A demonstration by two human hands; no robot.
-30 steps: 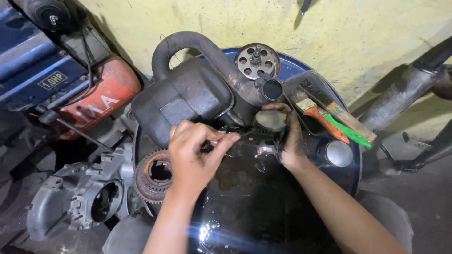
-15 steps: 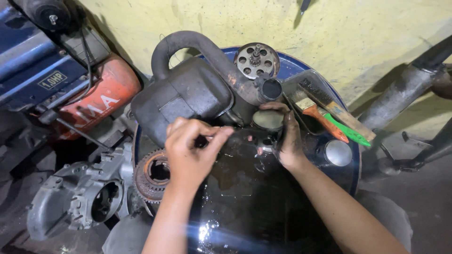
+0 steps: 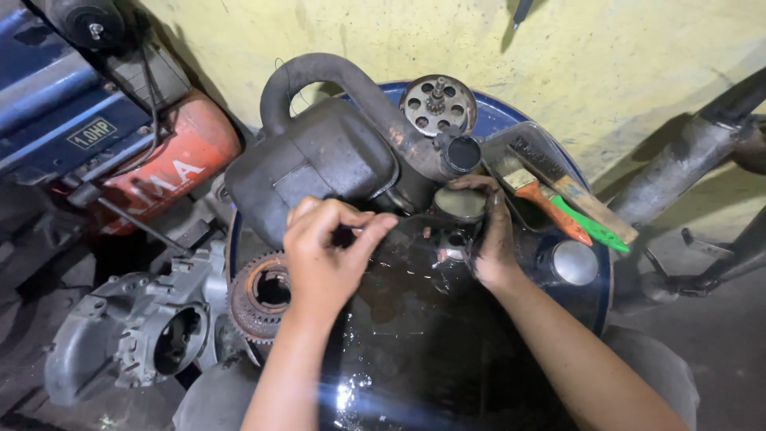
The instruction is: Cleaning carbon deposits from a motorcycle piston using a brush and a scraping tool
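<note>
our left hand fingers pinched together over oily blue drum top, our right hand clamped on small metal part, black muffler just beyond, paintbrushes far right

Only one label: small white rectangular plate with dark print, on the blue machine far left. White lettering on red tank beside it.
</note>
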